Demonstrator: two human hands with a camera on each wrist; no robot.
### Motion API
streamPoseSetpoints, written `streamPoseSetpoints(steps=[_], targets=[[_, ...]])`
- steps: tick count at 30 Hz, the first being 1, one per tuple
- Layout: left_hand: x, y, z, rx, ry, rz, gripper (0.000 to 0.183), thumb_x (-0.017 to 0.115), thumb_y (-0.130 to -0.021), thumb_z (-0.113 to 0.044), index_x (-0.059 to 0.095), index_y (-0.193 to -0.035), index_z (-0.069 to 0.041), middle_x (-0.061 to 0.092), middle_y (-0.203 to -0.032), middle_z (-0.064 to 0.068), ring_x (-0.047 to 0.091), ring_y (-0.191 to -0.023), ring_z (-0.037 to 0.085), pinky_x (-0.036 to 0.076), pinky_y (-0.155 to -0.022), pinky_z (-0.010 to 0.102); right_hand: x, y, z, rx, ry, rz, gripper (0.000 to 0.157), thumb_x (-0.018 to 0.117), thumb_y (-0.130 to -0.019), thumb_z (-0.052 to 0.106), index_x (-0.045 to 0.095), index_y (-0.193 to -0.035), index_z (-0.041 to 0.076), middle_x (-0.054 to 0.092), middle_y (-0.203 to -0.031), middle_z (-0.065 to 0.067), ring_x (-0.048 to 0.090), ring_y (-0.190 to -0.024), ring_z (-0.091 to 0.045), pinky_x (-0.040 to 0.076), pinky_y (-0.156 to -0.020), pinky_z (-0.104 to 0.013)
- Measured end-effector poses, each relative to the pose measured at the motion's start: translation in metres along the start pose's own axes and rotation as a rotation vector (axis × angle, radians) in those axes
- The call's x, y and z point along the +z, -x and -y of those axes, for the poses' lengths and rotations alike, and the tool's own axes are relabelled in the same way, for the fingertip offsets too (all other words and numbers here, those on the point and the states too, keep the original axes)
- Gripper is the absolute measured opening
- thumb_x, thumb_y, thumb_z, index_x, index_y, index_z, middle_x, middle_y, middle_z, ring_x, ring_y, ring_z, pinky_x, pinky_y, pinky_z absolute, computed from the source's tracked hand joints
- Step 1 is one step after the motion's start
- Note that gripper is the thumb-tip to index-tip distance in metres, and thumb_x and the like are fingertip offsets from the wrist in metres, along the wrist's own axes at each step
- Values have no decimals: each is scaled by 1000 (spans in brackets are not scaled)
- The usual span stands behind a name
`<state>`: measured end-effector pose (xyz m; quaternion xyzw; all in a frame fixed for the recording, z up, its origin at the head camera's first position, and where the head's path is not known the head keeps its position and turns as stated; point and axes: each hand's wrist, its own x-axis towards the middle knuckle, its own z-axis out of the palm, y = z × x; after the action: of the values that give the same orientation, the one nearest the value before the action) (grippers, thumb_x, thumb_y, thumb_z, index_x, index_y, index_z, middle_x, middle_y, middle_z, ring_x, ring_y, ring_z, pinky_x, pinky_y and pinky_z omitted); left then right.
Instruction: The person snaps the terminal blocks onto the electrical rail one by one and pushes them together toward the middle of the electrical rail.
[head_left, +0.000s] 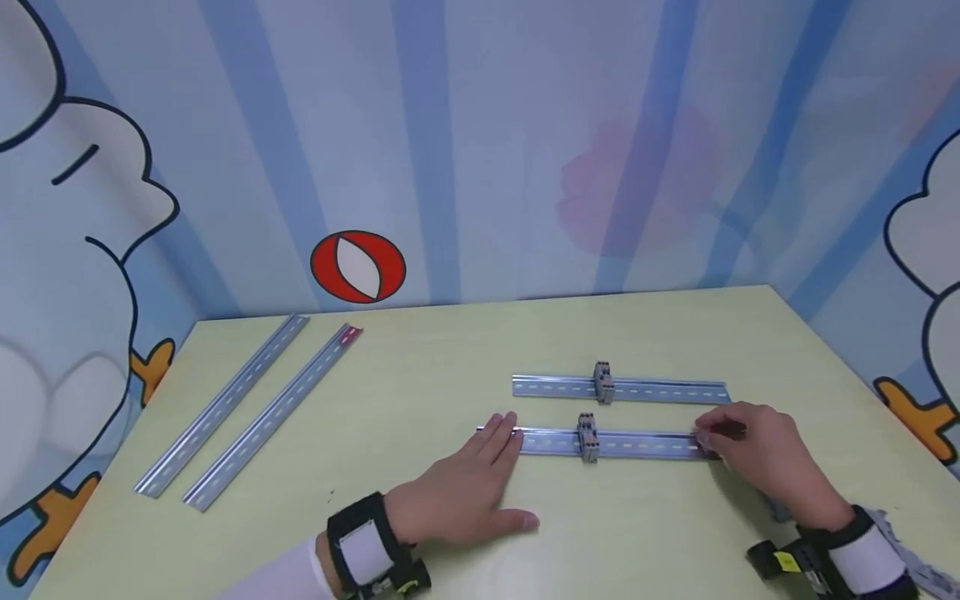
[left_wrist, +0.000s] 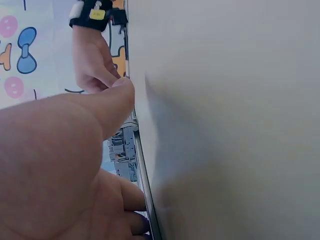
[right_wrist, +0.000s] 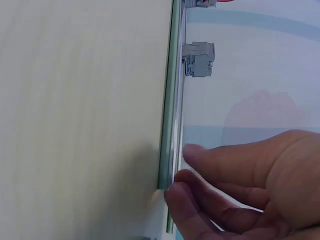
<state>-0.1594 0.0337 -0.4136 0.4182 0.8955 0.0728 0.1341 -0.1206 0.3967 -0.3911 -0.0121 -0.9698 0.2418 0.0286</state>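
Resting outstretched on the left end of the near rail (head_left: 645, 447), on the table (head_left: 637, 533) beside the far rail (head_left: 667, 391), your left hand (head_left: 468, 493) grips nothing; your right hand (head_left: 761, 446) bends at the other end, hold unclear, where an uneven tug could skew it.

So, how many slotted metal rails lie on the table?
4: at left, the outer rail and inner rail; at right, the farther rail and the nearer rail, touched by the left hand and right hand. The right arm may hide others.
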Motion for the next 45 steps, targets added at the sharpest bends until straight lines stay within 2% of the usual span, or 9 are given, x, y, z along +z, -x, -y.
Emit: streamPoseSetpoints(steps=[9, 13, 18, 22, 27, 30, 35, 42, 45], targets=[[-8, -45, -1, -14, -55, -13, 99, 37, -91, -72, 12, -157, -2, -2, -166, 16, -3, -153, 28, 11, -124, 38, -10, 6, -1, 38, 54, 23, 32, 71, -87, 12, 70, -110, -10, 64, -118, -35, 68, -99, -47, 60, -66, -43], [-9, -51, -1, -20, -44, -9, 98, 39, -92, -71, 12, -157, -2, -3, -166, 16, -3, -153, 28, 11, -124, 39, -7, 6, -2, 21, 74, 49, 30, 70, -89, 16, 71, -108, -6, 66, -114, -32, 67, -99, -45, 57, -65, -42], [-8, -43, 2, -33, 53, -60, 91, 45, -93, -65, 18, -157, -7, 3, -166, 14, 2, -153, 28, 16, -123, 41, -6, 9, 2, -24, 10, -58, 32, 69, -91, 20, 70, -111, -5, 65, -118, -34, 67, -100, -49, 59, -68, -47], [-11, -18, 9, -138, 143, -181, 73, 54, -94, -56, 38, -151, -15, 24, -163, 13, 24, -149, 28, 33, -116, 45, -6, 10, 21, -74, -110, -176, 30, 67, -93, 25, 69, -115, 5, 71, -114, -21, 75, -93, -22, 61, -67, -31], [-21, 34, 24, -375, 246, -348, 55, 61, -92, -47, 56, -138, -18, 46, -152, 8, 45, -138, 26, 48, -102, 50, -1, 6, 55, -64, -349, -102, 31, 62, -96, 33, 69, -116, 10, 71, -101, 18, 65, -86, 16, 57, -70, -17], [-25, 66, 38, -497, 240, -452, 52, 63, -91, -45, 59, -135, -17, 52, -147, 8, 51, -132, 26, 51, -97, 52, 9, -1, 77, -48, -514, 15, 35, 63, -96, 33, 68, -117, 5, 72, -98, 19, 69, -89, 3, 58, -76, -22], [-26, 113, 65, -652, 174, -559, 51, 64, -90, -42, 61, -132, -13, 60, -138, 11, 59, -123, 31, 56, -84, 53, 40, -26, 114, -43, -756, 218, 37, 66, -94, 31, 65, -117, 2, 74, -107, -7, 71, -97, -20, 59, -86, -37], [-17, 168, 100, -803, 133, -557, 54, 67, -89, -38, 61, -132, -6, 56, -136, 23, 56, -119, 41, 55, -73, 58, 92, -78, 170, -135, -898, 394, 37, 59, -99, 21, 58, -124, -6, 61, -124, -30, 63, -112, -38, 56, -93, -40], [-9, 184, 112, -850, 101, -494, 68, 68, -87, -41, 52, -138, 3, 44, -143, 32, 46, -127, 49, 53, -78, 64, 116, -107, 198, -108, -934, 404, 37, 59, -99, 16, 57, -126, -10, 60, -127, -32, 63, -113, -39, 56, -93, -39]])
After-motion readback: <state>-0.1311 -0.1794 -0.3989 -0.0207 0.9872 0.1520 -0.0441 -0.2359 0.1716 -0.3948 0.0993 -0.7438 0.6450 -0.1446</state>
